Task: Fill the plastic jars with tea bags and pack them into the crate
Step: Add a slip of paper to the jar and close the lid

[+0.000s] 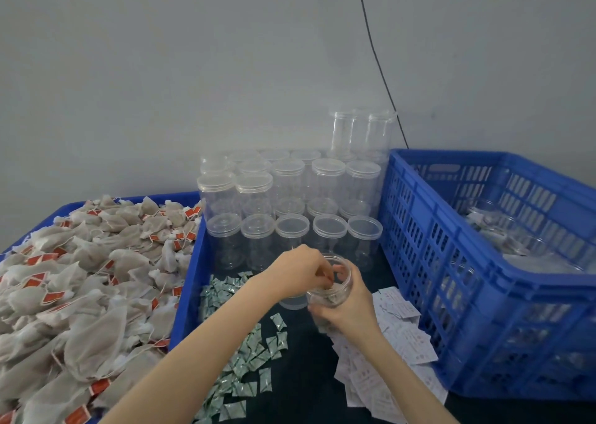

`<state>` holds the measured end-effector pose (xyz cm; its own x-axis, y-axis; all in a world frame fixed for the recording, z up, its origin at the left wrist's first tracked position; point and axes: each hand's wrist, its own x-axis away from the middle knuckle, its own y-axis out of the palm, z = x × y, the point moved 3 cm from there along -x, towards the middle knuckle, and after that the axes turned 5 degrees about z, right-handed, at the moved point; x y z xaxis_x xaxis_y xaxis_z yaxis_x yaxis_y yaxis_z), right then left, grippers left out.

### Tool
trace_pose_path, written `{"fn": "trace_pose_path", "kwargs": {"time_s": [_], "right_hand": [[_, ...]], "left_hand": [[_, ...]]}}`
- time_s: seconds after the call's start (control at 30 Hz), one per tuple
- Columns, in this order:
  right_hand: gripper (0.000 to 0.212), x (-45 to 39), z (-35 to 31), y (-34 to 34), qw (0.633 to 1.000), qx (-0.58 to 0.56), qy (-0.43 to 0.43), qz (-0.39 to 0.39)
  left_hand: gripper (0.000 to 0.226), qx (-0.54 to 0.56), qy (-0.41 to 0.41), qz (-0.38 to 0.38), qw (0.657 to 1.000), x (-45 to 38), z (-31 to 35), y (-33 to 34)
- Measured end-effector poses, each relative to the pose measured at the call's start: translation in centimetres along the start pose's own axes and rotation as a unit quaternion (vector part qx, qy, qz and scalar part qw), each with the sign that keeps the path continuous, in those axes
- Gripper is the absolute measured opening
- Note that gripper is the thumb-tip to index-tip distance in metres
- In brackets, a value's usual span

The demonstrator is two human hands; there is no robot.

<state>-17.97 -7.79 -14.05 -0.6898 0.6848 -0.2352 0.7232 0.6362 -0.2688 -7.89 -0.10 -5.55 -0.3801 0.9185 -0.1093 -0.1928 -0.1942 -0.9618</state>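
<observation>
My right hand [346, 298] wraps around an open clear jar [332, 286], fingers curled round its side, holding it tilted just above the dark table [309, 375]. My left hand [303, 270] hangs over the jar's mouth with its fingertips bunched and dipping inside; whether they pinch a tea bag I cannot tell, though some pale material sits in the jar. Below my wrists lie a scatter of small green-and-white sachets [248, 368] on the left and white paper slips [396, 339] on the right. Behind the jar stand rows of empty lidded jars [290, 198], stacked in tiers, with two taller ones at the back. To my left, a blue tray [185, 291] is heaped with tea bags [84, 294] carrying red tags. To my right sits the blue slotted crate [451, 262], with filled jars lying inside it. A plain grey wall [193, 68] rises behind everything, and a thin black cable [375, 56] runs down it toward the crate's corner.
</observation>
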Motion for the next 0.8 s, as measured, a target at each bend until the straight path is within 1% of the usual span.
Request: {"fn": "trace_pose_path", "kwargs": {"time_s": [0.07,0.13,0.17,0.2,0.23,0.27,0.33,0.37,0.43,0.5,0.6,0.73,0.8], "right_hand": [[0.083,-0.5,0.2,-0.9,0.999,-0.023,0.017,0.019],[0.083,-1.0,0.2,-2.0,0.998,-0.039,0.020,0.052],[0.084,-1.2,0.1,-2.7,0.997,-0.037,0.015,0.069],[0.085,-1.4,0.0,-3.3,0.996,-0.032,0.007,0.082],[0.086,-1.6,0.0,-4.0,0.995,-0.027,-0.001,0.093],[0.087,-1.7,-0.1,-4.6,0.995,-0.024,-0.007,0.099],[0.088,-2.0,-0.3,-5.7,0.993,-0.022,-0.013,0.112],[0.088,-2.2,-0.3,-6.2,0.993,-0.019,-0.015,0.117],[0.088,-2.3,-0.4,-7.0,0.993,-0.012,-0.019,0.120],[0.086,-2.5,-0.5,-7.6,0.992,-0.011,-0.023,0.122],[0.084,-2.5,-0.2,-8.2,0.992,-0.009,-0.025,0.125],[0.085,-2.5,0.3,-8.7,0.992,-0.006,-0.021,0.122],[0.086,-2.5,0.5,-8.7,0.992,-0.007,-0.020,0.121]], "left_hand": [[0.014,0.072,-0.009,0.112,0.991,-0.4,-0.2,-0.2],[0.010,0.159,-0.055,0.236,0.957,-0.6,-0.6,-0.2],[0.008,0.200,-0.091,0.268,0.938,-0.7,-1.0,0.1],[0.009,0.231,-0.126,0.264,0.928,-0.9,-1.3,0.6],[0.010,0.240,-0.148,0.225,0.933,-1.3,-1.5,1.4],[0.012,0.224,-0.152,0.161,0.949,-1.6,-1.5,2.4],[0.018,0.158,-0.126,0.031,0.979,-2.0,-0.8,5.0],[0.020,0.131,-0.112,-0.013,0.985,-2.0,-0.3,6.3],[0.025,0.109,-0.096,-0.064,0.987,-2.1,0.8,9.0],[0.034,0.103,-0.098,-0.081,0.987,-2.3,1.9,11.3],[0.044,0.065,-0.115,-0.070,0.989,-2.4,3.0,13.6],[0.044,0.046,-0.097,0.019,0.994,-2.6,4.4,14.7],[0.044,0.059,-0.073,0.043,0.995,-2.7,4.9,15.0]]}}
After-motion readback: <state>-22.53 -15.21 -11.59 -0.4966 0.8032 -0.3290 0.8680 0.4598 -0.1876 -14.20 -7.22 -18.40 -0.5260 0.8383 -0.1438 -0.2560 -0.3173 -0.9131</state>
